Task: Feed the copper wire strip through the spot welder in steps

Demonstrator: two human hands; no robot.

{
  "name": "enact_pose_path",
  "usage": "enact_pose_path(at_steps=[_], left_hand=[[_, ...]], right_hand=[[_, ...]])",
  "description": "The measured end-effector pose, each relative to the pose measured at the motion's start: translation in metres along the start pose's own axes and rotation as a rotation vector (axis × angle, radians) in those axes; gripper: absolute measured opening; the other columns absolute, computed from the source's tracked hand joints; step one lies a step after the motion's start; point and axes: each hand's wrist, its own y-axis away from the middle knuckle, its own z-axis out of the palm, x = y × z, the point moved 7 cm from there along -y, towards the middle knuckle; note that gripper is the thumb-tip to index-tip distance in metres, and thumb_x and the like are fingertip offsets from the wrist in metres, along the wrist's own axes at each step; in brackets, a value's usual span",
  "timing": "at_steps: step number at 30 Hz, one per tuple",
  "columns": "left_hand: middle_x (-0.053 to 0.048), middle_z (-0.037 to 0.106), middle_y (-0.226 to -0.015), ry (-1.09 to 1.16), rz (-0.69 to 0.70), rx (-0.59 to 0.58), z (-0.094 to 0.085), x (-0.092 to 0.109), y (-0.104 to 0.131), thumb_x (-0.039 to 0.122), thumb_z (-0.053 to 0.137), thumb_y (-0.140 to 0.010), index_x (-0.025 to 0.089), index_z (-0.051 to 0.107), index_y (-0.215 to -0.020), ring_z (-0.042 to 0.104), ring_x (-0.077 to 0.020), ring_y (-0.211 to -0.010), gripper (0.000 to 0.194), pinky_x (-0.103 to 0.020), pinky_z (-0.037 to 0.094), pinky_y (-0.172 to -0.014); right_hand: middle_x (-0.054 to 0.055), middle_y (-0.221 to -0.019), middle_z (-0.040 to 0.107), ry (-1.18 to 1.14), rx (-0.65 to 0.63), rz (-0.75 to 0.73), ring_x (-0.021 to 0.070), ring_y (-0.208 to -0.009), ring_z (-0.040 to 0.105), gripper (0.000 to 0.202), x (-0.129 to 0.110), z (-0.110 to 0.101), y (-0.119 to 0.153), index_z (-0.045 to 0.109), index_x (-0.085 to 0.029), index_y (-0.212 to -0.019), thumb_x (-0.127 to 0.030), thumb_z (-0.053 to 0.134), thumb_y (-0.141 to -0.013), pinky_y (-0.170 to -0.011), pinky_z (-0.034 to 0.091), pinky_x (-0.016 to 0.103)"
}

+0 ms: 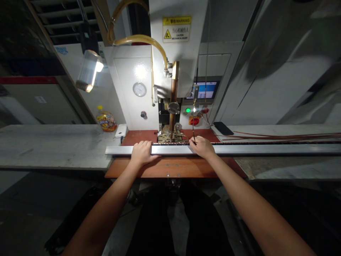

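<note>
A long silver metal bar lies crosswise in front of the machine. My left hand is closed over the bar near its left end, thumb on the near side and fingers over the far edge. My right hand rests at the bar's far edge, fingers curled in a pinch around the lower end of a thin dark rod that hangs from above. Between my hands, just behind the bar, stands the machine's brass-coloured clamp area, below a copper-coloured cylinder.
A lit lamp hangs at upper left. A bottle of yellow liquid and a white box stand left. A dark phone and several thin brown strips lie right. The machine has a screen and red switch.
</note>
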Motion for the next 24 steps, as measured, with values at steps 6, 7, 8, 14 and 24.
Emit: enact_pose_path(at_steps=[6, 7, 8, 14, 24], left_hand=[[-0.013, 0.065, -0.103, -0.006, 0.000, 0.001, 0.001, 0.001, -0.001, 0.079, 0.052, -0.070, 0.018, 0.058, -0.104, 0.057, -0.0323, -0.100, 0.070, -0.040, 0.037, -0.077], [-0.013, 0.066, -0.103, -0.008, 0.000, 0.002, 0.001, 0.001, -0.001, 0.079, 0.052, -0.070, 0.018, 0.058, -0.104, 0.057, -0.0323, -0.100, 0.070, -0.041, 0.037, -0.077], [-0.013, 0.066, -0.103, -0.008, 0.001, 0.001, 0.001, 0.001, -0.001, 0.079, 0.052, -0.070, 0.018, 0.058, -0.104, 0.057, -0.0324, -0.100, 0.070, -0.041, 0.037, -0.077], [-0.014, 0.065, -0.104, 0.010, -0.007, -0.023, 0.003, 0.000, -0.004, 0.079, 0.053, -0.070, 0.019, 0.058, -0.105, 0.057, -0.0326, -0.102, 0.070, -0.041, 0.037, -0.079], [-0.013, 0.066, -0.100, -0.005, 0.012, -0.050, 0.007, -0.002, -0.010, 0.081, 0.050, -0.070, 0.019, 0.059, -0.099, 0.059, -0.0316, -0.100, 0.070, -0.040, 0.040, -0.079]], right_hand=[[0.006, -0.075, 0.064, 0.017, -0.006, 0.004, 0.0177, -0.076, 0.057, 0.032, 0.000, -0.002, 0.000, 0.064, -0.021, -0.075, -0.034, 0.041, -0.093, -0.069, 0.035, 0.026], [0.006, -0.075, 0.065, 0.020, -0.007, 0.007, 0.0178, -0.076, 0.057, 0.032, 0.000, -0.002, 0.000, 0.064, -0.021, -0.075, -0.033, 0.041, -0.093, -0.069, 0.035, 0.026], [0.006, -0.076, 0.065, 0.022, -0.009, 0.009, 0.0178, -0.076, 0.057, 0.032, 0.000, -0.003, 0.000, 0.064, -0.021, -0.075, -0.033, 0.041, -0.093, -0.069, 0.035, 0.026], [0.006, -0.077, 0.065, 0.032, -0.019, 0.011, 0.0177, -0.076, 0.058, 0.032, 0.002, -0.001, -0.001, 0.064, -0.021, -0.075, -0.033, 0.042, -0.093, -0.069, 0.034, 0.026], [0.006, -0.080, 0.067, 0.060, -0.086, 0.025, 0.0180, -0.079, 0.060, 0.031, 0.004, 0.004, -0.007, 0.066, -0.021, -0.079, -0.034, 0.040, -0.094, -0.068, 0.033, 0.026]])
